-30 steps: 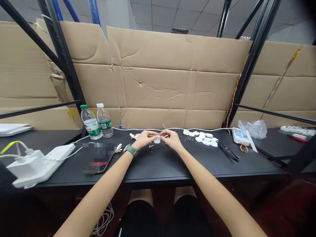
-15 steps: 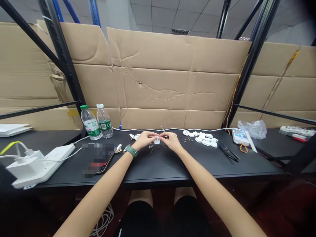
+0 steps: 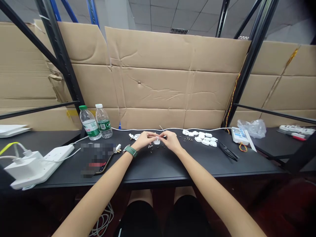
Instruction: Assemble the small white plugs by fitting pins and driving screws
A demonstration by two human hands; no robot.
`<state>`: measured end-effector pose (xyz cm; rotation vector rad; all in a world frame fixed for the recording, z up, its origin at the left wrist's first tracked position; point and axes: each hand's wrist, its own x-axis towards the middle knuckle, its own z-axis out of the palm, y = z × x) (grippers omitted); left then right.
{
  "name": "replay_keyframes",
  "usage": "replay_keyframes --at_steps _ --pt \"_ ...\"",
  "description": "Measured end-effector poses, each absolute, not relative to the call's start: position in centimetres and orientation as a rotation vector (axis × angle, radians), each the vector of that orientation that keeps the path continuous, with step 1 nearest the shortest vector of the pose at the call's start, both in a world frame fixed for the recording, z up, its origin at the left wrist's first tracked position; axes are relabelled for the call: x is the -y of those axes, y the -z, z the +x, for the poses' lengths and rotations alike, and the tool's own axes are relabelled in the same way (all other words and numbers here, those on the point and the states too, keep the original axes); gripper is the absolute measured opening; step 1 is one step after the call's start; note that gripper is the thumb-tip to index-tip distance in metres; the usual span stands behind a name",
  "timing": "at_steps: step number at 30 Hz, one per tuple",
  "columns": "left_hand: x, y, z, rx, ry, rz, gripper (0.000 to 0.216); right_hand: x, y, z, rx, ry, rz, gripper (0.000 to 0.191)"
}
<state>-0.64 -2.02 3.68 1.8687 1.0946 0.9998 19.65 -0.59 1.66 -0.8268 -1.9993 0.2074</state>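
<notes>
My left hand (image 3: 145, 140), with a green watch strap (image 3: 130, 151) at its wrist, is closed in a pinch at the upper left of a small white rounded plastic piece (image 3: 156, 142). From the other side my right hand (image 3: 171, 141) pinches at the top of the same piece, its fingertips close to the left ones. A thin pale rod (image 3: 161, 128) sticks up by the right fingers; its lower end is hidden. Tiny metal bits (image 3: 158, 147) lie just below the hands. More white plastic parts (image 3: 134, 136) are beside the left hand.
Several white plastic pieces (image 3: 206, 139) lie to the right, beside black tweezers (image 3: 227, 151). Behind stand a white box (image 3: 239, 135) and a plastic bag (image 3: 254, 128). Two bottles (image 3: 104, 122), a phone (image 3: 105, 166) and a power strip (image 3: 46, 164) occupy the left. Cardboard (image 3: 158, 89) closes off the back.
Both hands keep their pinch at the white plastic piece with hardly any visible movement. The whole view has shifted very slightly.
</notes>
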Motion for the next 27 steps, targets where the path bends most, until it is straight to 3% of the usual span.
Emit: replay_keyframes --at_steps 12,27 --pt "1.9 -3.6 -0.6 -1.100 -0.967 1.828 0.044 1.6 -2.2 19.9 2.197 0.115 -0.978 0.021" --pt "1.5 -3.4 -0.7 -1.111 -0.958 1.791 0.040 1.4 -2.1 20.1 2.167 -0.014 -0.900 0.005"
